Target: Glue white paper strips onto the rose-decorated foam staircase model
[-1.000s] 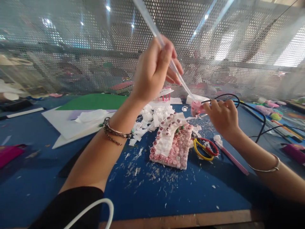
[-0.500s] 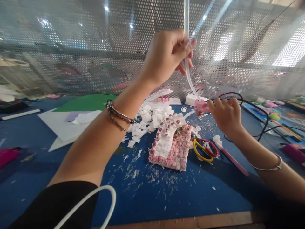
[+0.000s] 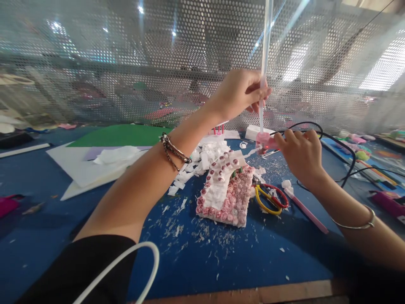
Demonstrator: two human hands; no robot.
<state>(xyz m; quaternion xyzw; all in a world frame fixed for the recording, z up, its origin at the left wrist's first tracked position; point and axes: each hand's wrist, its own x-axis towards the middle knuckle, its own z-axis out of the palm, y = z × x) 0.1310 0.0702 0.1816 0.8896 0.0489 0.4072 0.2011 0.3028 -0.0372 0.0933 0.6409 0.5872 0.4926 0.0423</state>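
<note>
My left hand (image 3: 245,95) pinches a long translucent glue stick (image 3: 265,55) that stands nearly upright. The stick's lower end meets the top of a pink glue gun (image 3: 263,141); how deep it sits inside, I cannot tell. Wrapped round the gun's handle is my right hand (image 3: 302,152), and a small red light glows on the gun. Below and left of the gun lies a craft piece (image 3: 232,202) covered in pink paper rosettes, with a white path-like strip across it. Scissors (image 3: 270,198) with red and yellow handles lie at its right side.
Torn white paper (image 3: 205,154) is heaped behind the craft piece. Green sheet (image 3: 117,137) and white sheets (image 3: 79,164) lie at left. A pink stick (image 3: 308,213) rests at right, near a black cord (image 3: 351,147). Perforated metal panel (image 3: 190,55) stands behind the blue table (image 3: 183,266).
My left hand has moved down and to the right, towards the glue gun. The glue stick, bent before, now runs straight. My right hand has barely moved.
</note>
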